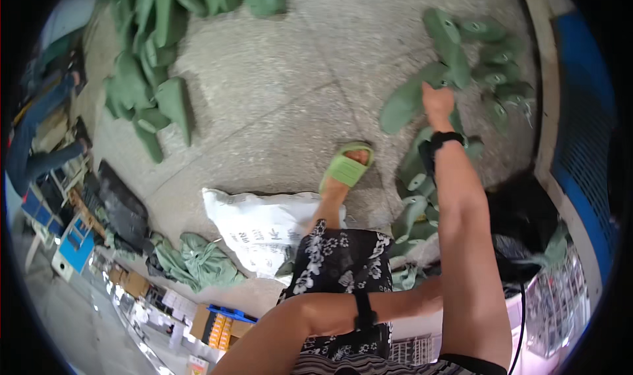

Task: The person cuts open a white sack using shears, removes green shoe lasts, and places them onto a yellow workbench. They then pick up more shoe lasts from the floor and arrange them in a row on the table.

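Observation:
My right hand (438, 104), with a dark band at the wrist, reaches far forward over the floor. Its fingers are closed at the end of a green shoe last (403, 106), which lies slanted toward the left. Another green last (448, 42) lies against it just beyond, and several more with small round holes (496, 78) spread to the right. A further row of green lasts (414, 170) runs along the left side of my right forearm. My left arm crosses my lap toward the right; the fingers of my left hand are hidden behind my right arm.
More green lasts (165, 58) are heaped at the far left. A white printed sack (254, 223) lies beside my leg and green slipper (347, 170). Green cloth or bags (198, 263) lie left of it. A blue panel (583, 98) edges the right; a black bag (521, 210) lies nearer.

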`<state>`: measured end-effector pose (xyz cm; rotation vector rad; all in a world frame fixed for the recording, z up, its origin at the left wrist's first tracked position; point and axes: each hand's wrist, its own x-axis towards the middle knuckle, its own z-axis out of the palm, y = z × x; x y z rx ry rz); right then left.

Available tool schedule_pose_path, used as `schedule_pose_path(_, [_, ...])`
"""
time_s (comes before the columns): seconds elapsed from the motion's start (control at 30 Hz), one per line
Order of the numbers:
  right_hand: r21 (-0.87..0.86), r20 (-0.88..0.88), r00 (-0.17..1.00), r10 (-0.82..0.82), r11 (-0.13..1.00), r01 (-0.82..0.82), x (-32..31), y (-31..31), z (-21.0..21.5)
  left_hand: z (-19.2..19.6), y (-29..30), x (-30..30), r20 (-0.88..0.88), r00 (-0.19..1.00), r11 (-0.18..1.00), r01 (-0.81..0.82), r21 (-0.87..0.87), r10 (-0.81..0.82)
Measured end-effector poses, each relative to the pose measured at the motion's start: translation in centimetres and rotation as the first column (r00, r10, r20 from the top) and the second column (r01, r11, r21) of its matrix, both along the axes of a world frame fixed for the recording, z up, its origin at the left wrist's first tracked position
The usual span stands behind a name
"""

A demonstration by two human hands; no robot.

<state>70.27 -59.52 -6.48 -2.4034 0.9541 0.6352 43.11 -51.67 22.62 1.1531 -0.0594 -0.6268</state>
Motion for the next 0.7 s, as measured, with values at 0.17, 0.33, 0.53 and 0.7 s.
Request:
schedule_pose_path(0.17, [0.143, 0.159, 0.946, 0.281, 0.942, -0.304, 1.3, 13.1, 6.1, -2.4, 0.9, 0.9, -0.318, 0.943, 0.983, 0.043, -0.181, -0.1])
schedule_pose_path(0.33, [0.265, 0.604, 0.638, 0.479, 0.634, -0.727, 4.2, 27.4, 9.6, -2.2, 1.8, 2.7, -0.751, 0.536, 0.589, -0.483, -0.647, -0.385])
schedule_pose_path(0.53, [0.237, 0.905, 0.35, 0.241, 0.398, -0.886, 4.6, 37.2, 16.4, -5.4, 8.1, 7.7, -0.549, 0.813, 0.807, -0.188, -0.56, -0.192])
schedule_pose_path(0.7, [0.452, 0.615, 0.561, 0.555, 0.335, -0.827, 1.0, 27.2, 12.7, -8.2, 11.6, 13.7, -0.206, 0.977, 0.968, 0.007, -0.252, -0.061])
